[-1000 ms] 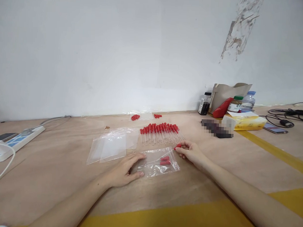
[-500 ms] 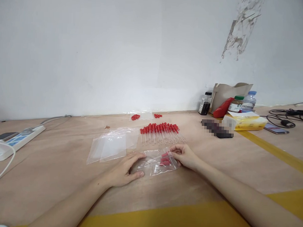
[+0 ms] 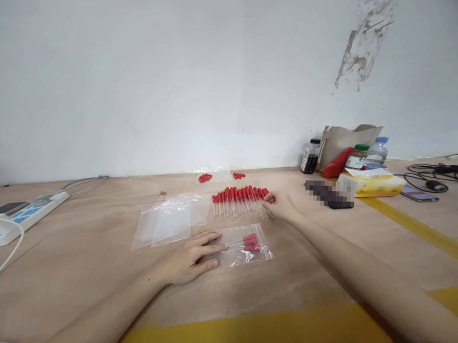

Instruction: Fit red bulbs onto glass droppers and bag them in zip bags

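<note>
Flat on the table lies a clear zip bag (image 3: 235,259) with a few red-bulbed droppers (image 3: 251,242) inside, bulbs toward its right end. My left hand (image 3: 198,255) rests at the bag's left edge, fingers apart and index fingertip on the plastic. Beyond the bag, a row of red-bulbed droppers (image 3: 239,196) lies side by side, clear stems toward me. My right hand (image 3: 282,206) is at the row's right end, fingers curled in a pinch about an end dropper, which they partly hide.
Flat clear bags (image 3: 170,222) lie left of the row. Two small groups of red pieces (image 3: 205,178) sit on plastic near the wall. A power strip (image 3: 28,217) is at far left. Bottles (image 3: 309,157), a yellow tissue pack (image 3: 379,184), a phone (image 3: 419,194) and black cables (image 3: 435,173) stand or lie at right.
My right hand has let go of the bag's right end and moved away from me to the dropper row. The bag now lies flatter; my left index finger has stretched onto it.
</note>
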The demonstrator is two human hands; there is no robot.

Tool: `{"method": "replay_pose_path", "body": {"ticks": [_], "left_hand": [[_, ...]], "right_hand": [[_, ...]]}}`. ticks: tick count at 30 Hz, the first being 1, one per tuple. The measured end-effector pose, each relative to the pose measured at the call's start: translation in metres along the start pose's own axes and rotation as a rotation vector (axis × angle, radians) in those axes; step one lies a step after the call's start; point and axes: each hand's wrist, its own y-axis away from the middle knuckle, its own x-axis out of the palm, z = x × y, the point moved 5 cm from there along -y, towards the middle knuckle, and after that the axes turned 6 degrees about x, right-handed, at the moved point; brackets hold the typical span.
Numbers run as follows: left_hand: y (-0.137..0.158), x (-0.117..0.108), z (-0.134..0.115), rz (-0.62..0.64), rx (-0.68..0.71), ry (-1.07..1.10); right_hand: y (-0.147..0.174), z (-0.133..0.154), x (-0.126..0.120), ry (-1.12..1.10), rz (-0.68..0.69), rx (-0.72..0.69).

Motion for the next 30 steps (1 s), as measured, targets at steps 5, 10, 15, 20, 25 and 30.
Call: {"method": "replay_pose_path", "body": {"ticks": [5,10,15,20,25,30], "left_hand": [[0.000,-0.002,0.000,-0.060,-0.016,0.078],[0.001,-0.002,0.000,-0.109,0.014,0.115],[0.001,-0.001,-0.002,-0.106,0.032,0.094],[0.000,-0.001,-0.002,-0.087,0.018,0.106],[-0.001,0.001,-0.001,-0.072,0.022,0.082],[-0.001,0.001,-0.001,-0.068,0.028,0.080]], "right_hand": [[-0.033,0.020,0.017,0.061,-0.063,0.048],[-0.045,0.024,0.036,0.105,-0.042,0.149],[-0.049,0.032,0.038,0.105,0.004,0.212],[-0.042,0.034,0.010,0.065,0.016,0.203],[0.000,0.005,-0.014,-0.272,0.103,0.118],[0.042,-0.024,-0.010,-0.727,0.006,0.136]]}}
